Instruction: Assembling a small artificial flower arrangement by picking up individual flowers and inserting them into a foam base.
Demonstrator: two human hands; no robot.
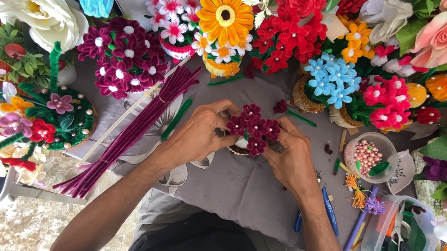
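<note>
Left of the fingers, one bundle of maroon pipe cleaners (pixel 135 126) lies slanted across the grey counter (pixel 238 190), one green stem (pixel 176 118) beside it. Between both hands sits one small maroon flower bouquet (pixel 253 129) in a little basket: the left hand (pixel 199 134) curls its fingers (pixel 223 121) narrowly on its left side, the right hand (pixel 290 159) presses its fingers (pixel 278 143) closed against its right. Right of them stand one clear cup of pink beads (pixel 368 156), two blue pens (pixel 330 210) and one plastic tub with scissors (pixel 399 243).
</note>
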